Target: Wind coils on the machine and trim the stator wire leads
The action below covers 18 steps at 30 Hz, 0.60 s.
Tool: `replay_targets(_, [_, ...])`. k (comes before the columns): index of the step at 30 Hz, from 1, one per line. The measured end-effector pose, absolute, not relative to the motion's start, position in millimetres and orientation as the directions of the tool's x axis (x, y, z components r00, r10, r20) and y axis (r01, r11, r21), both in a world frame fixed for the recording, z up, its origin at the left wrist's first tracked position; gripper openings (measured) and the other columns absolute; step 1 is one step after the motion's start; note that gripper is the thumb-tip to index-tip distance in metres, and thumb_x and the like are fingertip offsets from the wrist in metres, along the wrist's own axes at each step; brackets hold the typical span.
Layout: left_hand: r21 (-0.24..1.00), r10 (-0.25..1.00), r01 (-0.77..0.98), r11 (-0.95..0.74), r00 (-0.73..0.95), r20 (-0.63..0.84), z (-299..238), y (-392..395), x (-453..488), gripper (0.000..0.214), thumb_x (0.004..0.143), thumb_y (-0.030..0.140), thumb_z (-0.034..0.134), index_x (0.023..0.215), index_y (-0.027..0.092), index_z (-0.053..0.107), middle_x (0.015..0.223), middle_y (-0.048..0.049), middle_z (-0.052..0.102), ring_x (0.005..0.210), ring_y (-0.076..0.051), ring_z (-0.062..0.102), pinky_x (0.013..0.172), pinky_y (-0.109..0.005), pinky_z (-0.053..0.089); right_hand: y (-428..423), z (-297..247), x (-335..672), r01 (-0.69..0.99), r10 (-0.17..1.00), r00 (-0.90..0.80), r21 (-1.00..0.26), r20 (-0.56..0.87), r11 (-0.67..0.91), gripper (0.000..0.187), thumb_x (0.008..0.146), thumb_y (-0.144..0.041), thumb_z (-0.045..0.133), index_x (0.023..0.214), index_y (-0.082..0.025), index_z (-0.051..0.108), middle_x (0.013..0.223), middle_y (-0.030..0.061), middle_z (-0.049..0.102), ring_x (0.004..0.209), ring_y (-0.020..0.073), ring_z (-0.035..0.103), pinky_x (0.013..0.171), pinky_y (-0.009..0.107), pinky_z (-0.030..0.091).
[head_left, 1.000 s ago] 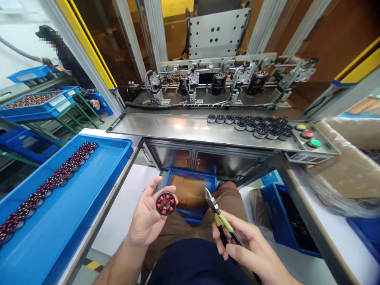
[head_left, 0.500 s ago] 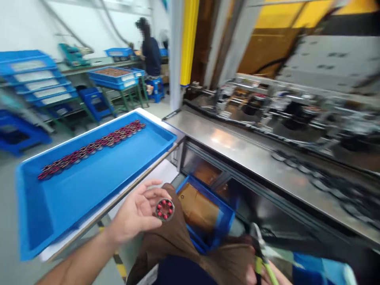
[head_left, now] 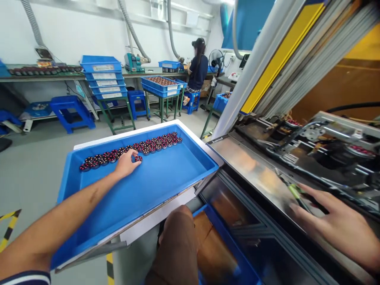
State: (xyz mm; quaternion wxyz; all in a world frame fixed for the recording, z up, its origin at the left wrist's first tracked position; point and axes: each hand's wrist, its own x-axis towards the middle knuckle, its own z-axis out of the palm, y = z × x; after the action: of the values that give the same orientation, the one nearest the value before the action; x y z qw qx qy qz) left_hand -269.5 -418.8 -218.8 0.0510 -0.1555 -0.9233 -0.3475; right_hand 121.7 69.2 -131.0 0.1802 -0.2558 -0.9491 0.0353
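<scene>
My left hand (head_left: 127,163) pinches a small round motor stator (head_left: 138,158), dark with red spots in a ring, over the blue tray (head_left: 160,178). It is beside the rows of similar stators (head_left: 160,143) along the tray's far side; whether the held one touches the tray floor I cannot tell. On the right, my right hand (head_left: 335,221) is around the green and black handles of a pair of pliers (head_left: 292,192), thumb on one side and fingers on the other. The jaws point away, low over the metal ledge (head_left: 246,158). Part of the handles is hidden by the hand.
Right of the ledge stands a machine with metal fixtures (head_left: 329,138) and a yellow post (head_left: 282,59). Below the ledge, a blue bin (head_left: 237,253) sits near my knee (head_left: 181,233). Farther back are stacked blue trays (head_left: 103,75), stools (head_left: 73,113) and a seated co-worker (head_left: 198,71).
My left hand has carried the stator from above my lap to the rows in the tray. My right hand has brought the pliers up to the ledge. The view has turned left.
</scene>
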Motion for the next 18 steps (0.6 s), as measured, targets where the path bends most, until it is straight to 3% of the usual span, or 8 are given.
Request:
replay_targets(3, [0.599,0.241,0.321,0.733,-0.947,0.211,-238.3,-413.4,-283.3,0.028,0.095,0.037,0.062,0.111,0.015,0.065,0.107,-0.0065,0.069,0.091,-0.019,0.068,0.082,-0.04,0.057,80.5,-142.2,88.8,0.427,0.45,-0.838,-0.142,0.309,0.893,0.06,0.079,-0.061,0.049,0.124,-0.023,0.062,0.125,0.0118,0.068,0.101,0.0301,0.07,0.09,0.042,0.054])
replay_targets(11, [0.575,0.134,0.323,0.752,-0.928,0.347,-267.4,-405.2,-285.8,0.037,0.093,0.031,0.061,0.126,0.015,0.054,0.129,-0.0132,0.058,0.091,-0.02,0.067,0.077,-0.038,0.059,79.4,-160.9,58.8,0.335,0.313,-0.854,-0.021,0.416,0.942,0.067,0.087,-0.072,0.038,0.122,-0.022,0.064,0.122,0.0102,0.068,0.105,0.0307,0.07,0.094,0.043,0.053])
replay_targets(15, [0.504,0.364,0.496,0.707,-0.866,0.343,-276.1,-396.9,-272.7,0.034,0.087,0.035,0.062,0.117,0.019,0.059,0.123,-0.0123,0.063,0.107,-0.027,0.065,0.095,-0.045,0.055,81.7,-164.9,50.0,0.314,0.279,-0.854,0.008,0.438,0.949,0.069,0.088,-0.075,0.036,0.115,-0.02,0.068,0.122,0.0106,0.07,0.105,0.0313,0.07,0.094,0.043,0.054])
replay_targets(18, [0.456,0.539,0.616,0.643,-0.786,0.302,-277.1,-389.8,-269.2,0.039,0.087,0.045,0.062,0.117,0.021,0.061,0.129,-0.0115,0.065,0.125,-0.031,0.058,0.111,-0.05,0.044,74.5,-158.3,56.8,0.344,0.326,-0.834,-0.043,0.444,0.938,0.071,0.087,-0.077,0.035,0.114,-0.021,0.069,0.123,0.0088,0.07,0.107,0.0308,0.07,0.095,0.042,0.055])
